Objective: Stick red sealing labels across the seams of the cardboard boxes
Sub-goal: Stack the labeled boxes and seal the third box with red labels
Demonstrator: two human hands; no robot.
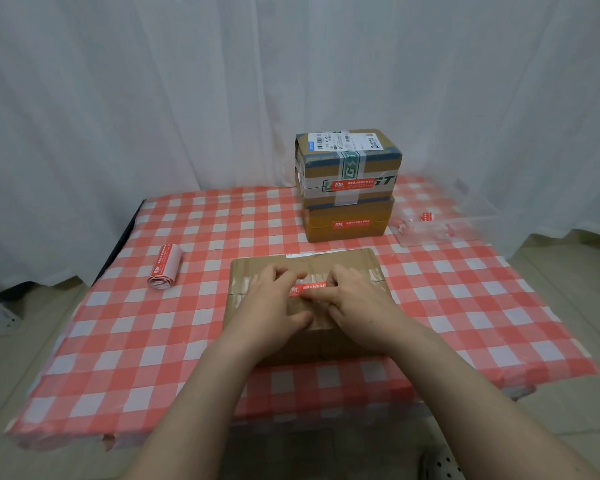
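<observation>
Left grip [274,294] and right grip [355,297] clamp both ends of the red label [309,288], midway across the near box [326,263].

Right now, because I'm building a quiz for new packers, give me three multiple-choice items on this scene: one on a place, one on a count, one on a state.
1. Where does the label roll lie?
A left of the near box
B on a chair
C on the floor

2. How many boxes form the back stack?
A one
B two
C four

3. The red label on the near box is:
A untouched
B crumpled into a ball
C under fingers of both hands

Key: 1A, it lies to that box's left; 2B, one box sits on another; 3C, the left hand and right hand both touch it.
</observation>
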